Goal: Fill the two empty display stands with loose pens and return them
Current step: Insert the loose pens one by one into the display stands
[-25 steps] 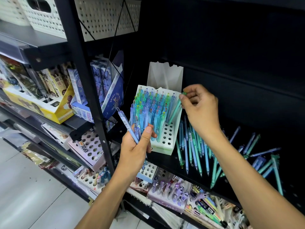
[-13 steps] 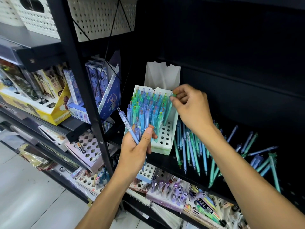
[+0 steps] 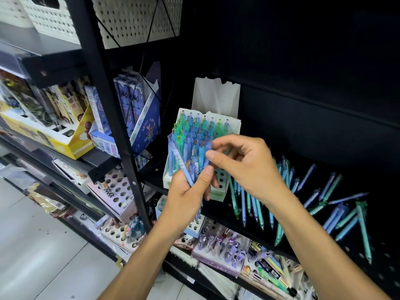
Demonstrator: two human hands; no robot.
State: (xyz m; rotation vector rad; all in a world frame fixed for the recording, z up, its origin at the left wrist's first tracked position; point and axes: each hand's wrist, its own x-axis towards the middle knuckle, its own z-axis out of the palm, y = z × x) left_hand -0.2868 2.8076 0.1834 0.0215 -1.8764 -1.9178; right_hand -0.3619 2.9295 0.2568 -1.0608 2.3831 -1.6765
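Now, in the head view, the right hand (image 3: 244, 167) has come away from the far right edge of the white display stand (image 3: 232, 126), where half a second ago it was setting a green pen into a hole, and it has moved in front of the stand toward the left hand (image 3: 190, 191). Its fingers (image 3: 218, 158) are curled narrow with thumb and forefinger nearly meeting at the tops of the pens in front of them; whether they already pinch one I cannot tell. The left hand's fingers grip a small bundle of pens, a pale blue pen (image 3: 179, 161) slanting up from its thumb. Behind both sets of fingers the stand is mostly filled with blue and green pens, with a few empty holes showing just below the right hand's fingertips. To the right of the right wrist, loose pens (image 3: 255, 204) lie scattered on the black shelf (image 3: 324, 245). My reading is that one pen has just gone in and the next is being drawn from the left-hand bundle, so this stand is close to full.
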